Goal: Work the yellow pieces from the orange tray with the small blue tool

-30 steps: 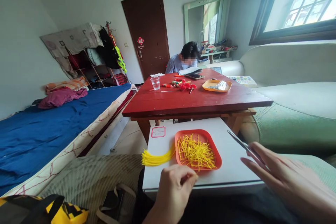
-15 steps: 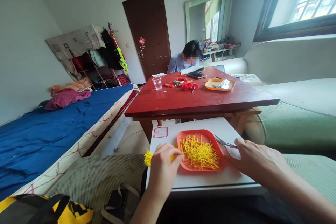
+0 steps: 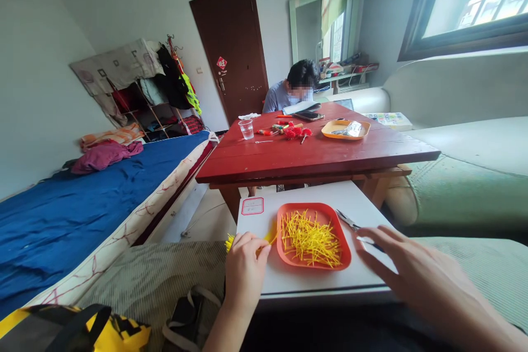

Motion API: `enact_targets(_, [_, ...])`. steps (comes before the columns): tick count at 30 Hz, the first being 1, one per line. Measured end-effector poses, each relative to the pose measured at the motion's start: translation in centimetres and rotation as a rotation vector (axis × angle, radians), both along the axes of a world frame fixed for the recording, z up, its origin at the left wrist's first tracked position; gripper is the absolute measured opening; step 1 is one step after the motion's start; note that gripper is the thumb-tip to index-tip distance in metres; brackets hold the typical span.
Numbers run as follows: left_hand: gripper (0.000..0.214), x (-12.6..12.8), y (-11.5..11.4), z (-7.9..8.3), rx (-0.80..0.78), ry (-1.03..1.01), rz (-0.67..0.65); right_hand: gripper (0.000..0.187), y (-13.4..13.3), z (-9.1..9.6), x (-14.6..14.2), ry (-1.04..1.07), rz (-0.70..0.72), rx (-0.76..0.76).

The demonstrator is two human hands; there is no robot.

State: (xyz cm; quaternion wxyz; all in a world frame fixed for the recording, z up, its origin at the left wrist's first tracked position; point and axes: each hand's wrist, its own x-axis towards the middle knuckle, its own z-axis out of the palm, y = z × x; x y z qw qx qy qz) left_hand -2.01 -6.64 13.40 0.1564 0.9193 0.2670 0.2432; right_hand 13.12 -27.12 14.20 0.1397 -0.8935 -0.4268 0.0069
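My left hand is closed around a bundle of thin yellow strands, which pokes out on both sides of the fingers. To its right lies a red-orange tray holding a loose heap of short yellow strands. Beside the tray's right edge rests a metal tool with pointed jaws, apparently pliers, on a white board. My right hand hovers at its handles with fingers stretched and apart; the handles are partly hidden behind them.
A red table stands just beyond the board, bearing a clear cup, red craft pieces and an orange tray with a plastic packet. Another person sits at its far side. A blue-covered bed is to the left.
My right hand has let go of the pliers and its fingers have spread. The left hand has shifted slightly left and down with the yellow bundle.
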Motion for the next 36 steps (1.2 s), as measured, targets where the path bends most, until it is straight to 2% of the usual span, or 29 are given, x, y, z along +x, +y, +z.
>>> enact_targets(2, [0.017,-0.2,0.1,0.2,-0.061,-0.029,-0.002,0.027,0.7,-0.4,-0.7,-0.047,0.147,0.013])
enact_targets(4, [0.018,-0.3,0.2,0.4,-0.128,-0.065,-0.003,0.023,1.4,-0.9,-1.2,-0.048,0.232,-0.027])
enact_targets(8, [0.015,-0.5,0.5,0.9,-0.257,-0.179,-0.002,0.021,1.5,-2.0,-1.1,-0.046,0.217,-0.046])
enact_targets(10, [0.012,-0.8,0.5,1.3,-0.331,-0.270,0.006,0.021,1.0,-2.2,-0.9,-0.042,0.199,0.007])
enact_targets(12, [0.015,-1.2,0.2,1.7,-0.419,-0.374,0.016,0.021,0.6,-1.9,-1.2,0.043,0.205,0.123])
enact_targets(14, [0.019,-1.6,-0.8,2.2,-0.667,-0.552,-0.017,0.018,0.3,-1.1,-1.9,0.226,0.215,0.318])
enact_targets(16, [0.018,-1.8,-2.5,2.5,-1.086,-0.786,-0.099,0.019,0.2,-0.3,-3.0,0.485,0.204,0.523])
enact_targets(18, [0.016,-1.6,-4.6,2.5,-1.403,-0.906,-0.132,0.026,0.4,0.0,-4.1,0.764,0.134,0.670])
enact_targets(21, [0.018,-1.2,-7.1,1.9,-1.622,-0.919,-0.119,0.038,0.8,-0.8,-5.2,1.199,-0.039,0.753])
enact_targets(24, [0.022,-1.0,-8.3,1.2,-1.683,-0.869,-0.113,0.043,1.2,-2.3,-5.6,1.551,-0.152,0.829])
enact_targets(26, [0.023,-1.0,-8.5,0.8,-1.705,-0.831,-0.117,0.043,1.4,-2.8,-5.6,1.643,-0.196,0.918])
enact_targets(30, [0.025,-1.0,-8.7,0.4,-1.722,-0.788,-0.132,0.037,1.6,-2.6,-5.4,1.646,-0.225,1.047])
enact_targets(33, [0.028,-0.9,-8.9,-0.1,-1.674,-0.729,-0.099,0.039,1.6,-2.1,-5.4,1.610,-0.206,1.005])
enact_targets(36, [0.032,-0.8,-8.9,-0.9,-1.511,-0.605,-0.053,0.044,1.5,-1.6,-5.4,1.496,-0.179,0.935])
